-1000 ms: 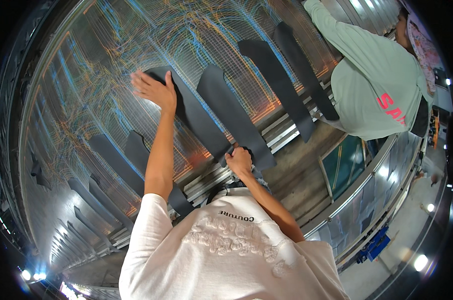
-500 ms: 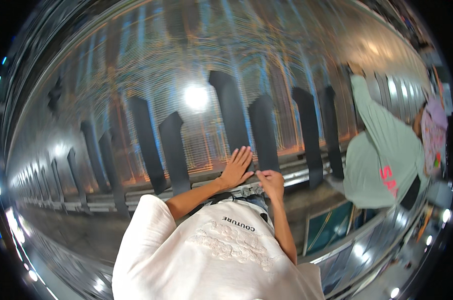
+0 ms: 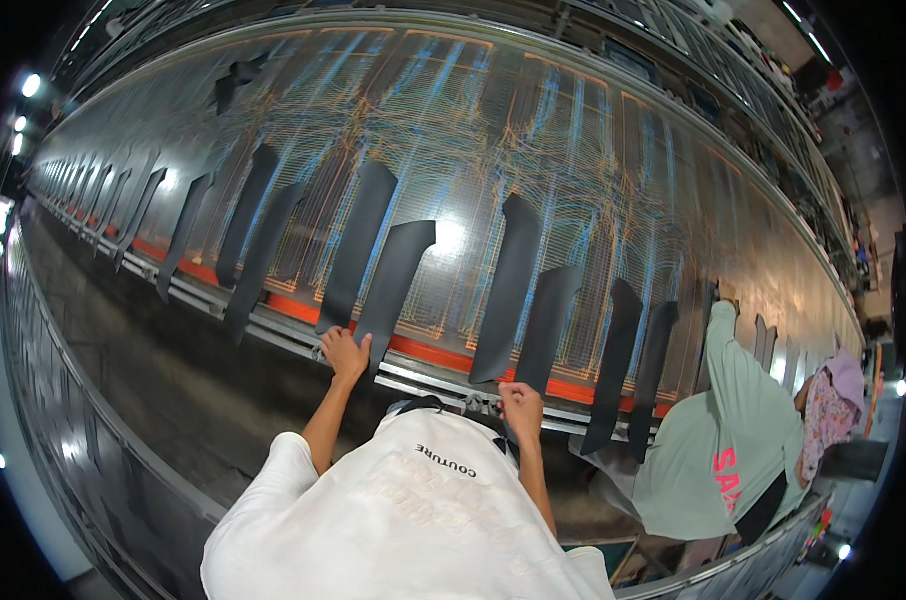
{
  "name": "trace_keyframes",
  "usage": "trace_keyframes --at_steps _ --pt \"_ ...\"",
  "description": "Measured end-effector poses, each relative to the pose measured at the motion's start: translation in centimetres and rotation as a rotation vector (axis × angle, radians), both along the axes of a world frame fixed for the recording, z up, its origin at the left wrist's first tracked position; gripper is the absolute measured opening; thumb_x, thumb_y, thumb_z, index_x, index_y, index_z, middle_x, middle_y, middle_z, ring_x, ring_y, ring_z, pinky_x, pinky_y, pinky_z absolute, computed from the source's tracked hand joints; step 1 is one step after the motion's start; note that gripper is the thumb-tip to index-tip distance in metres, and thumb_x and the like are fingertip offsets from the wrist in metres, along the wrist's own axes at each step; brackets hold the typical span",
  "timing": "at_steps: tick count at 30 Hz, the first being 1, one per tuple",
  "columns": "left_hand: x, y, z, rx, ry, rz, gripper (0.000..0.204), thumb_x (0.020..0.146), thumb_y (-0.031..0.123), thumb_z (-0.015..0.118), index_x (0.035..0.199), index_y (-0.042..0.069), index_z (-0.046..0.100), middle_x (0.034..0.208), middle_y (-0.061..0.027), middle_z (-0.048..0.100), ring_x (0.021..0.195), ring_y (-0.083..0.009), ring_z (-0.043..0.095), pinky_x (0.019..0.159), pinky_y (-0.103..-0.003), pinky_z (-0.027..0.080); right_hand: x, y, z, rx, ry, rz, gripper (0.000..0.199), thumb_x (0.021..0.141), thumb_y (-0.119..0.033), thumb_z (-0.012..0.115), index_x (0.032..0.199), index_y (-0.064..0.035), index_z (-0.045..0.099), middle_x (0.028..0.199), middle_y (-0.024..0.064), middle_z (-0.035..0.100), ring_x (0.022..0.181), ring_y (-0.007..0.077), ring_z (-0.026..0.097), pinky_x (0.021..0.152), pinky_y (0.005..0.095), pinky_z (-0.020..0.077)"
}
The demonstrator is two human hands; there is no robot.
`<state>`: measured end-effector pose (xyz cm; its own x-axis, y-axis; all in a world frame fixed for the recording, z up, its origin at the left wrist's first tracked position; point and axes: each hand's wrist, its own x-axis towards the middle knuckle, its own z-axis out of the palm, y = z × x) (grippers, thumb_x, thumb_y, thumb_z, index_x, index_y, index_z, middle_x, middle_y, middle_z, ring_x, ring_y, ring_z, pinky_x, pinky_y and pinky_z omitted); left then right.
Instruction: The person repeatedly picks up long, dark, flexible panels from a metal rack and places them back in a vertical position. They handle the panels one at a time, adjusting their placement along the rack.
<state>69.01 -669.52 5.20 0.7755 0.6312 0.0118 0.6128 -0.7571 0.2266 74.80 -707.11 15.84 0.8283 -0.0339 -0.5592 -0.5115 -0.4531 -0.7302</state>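
Long black fabric-like strips lie side by side across a table covered in fine orange and blue lines, their lower ends hanging over its near edge. My left hand, fingers somewhat spread, is at the lower ends of a left strip and the slanted-top strip beside it. My right hand is closed in a pinch at the table edge, below a tall strip and a shorter strip. What its fingertips hold, if anything, is too small to make out.
A co-worker in a green top leans over the table at the right, one arm stretched onto it. A red band and metal rails run along the near edge. A dark crumpled piece lies far left. More strips continue leftward.
The view has swung, showing more of the table's far side. My left hand has gone left, from lying flat on a strip near my right hand to another pair. My right hand remains pinched.
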Motion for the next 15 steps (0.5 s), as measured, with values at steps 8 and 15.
trace_keyframes --at_steps 8,15 --pt "3.5 -3.3 10.9 -0.679 -0.350 -0.105 0.025 0.089 0.025 0.073 0.088 0.004 0.061 0.067 -0.0088 0.057 0.063 -0.0190 0.054 0.060 -0.036 0.043 -1.7 1.6 1.2 0.217 0.121 0.225 0.037 0.096 -0.040 0.066 0.102 -0.0032 0.070 0.076 0.0036 0.070 0.059 0.0088 0.062 0.046 0.0234 0.0427" --pt "-2.4 -8.5 27.3 -1.070 -0.273 -0.396 0.023 0.094 0.024 0.069 0.097 0.001 0.065 0.073 -0.0125 0.065 0.065 -0.0197 0.063 0.063 -0.032 0.049 2.8 10.2 9.8 1.209 0.421 -0.049 0.077 0.098 -0.069 0.042 0.116 0.0019 0.064 0.110 0.0185 0.072 0.102 0.0270 0.069 0.090 0.0388 0.0533"
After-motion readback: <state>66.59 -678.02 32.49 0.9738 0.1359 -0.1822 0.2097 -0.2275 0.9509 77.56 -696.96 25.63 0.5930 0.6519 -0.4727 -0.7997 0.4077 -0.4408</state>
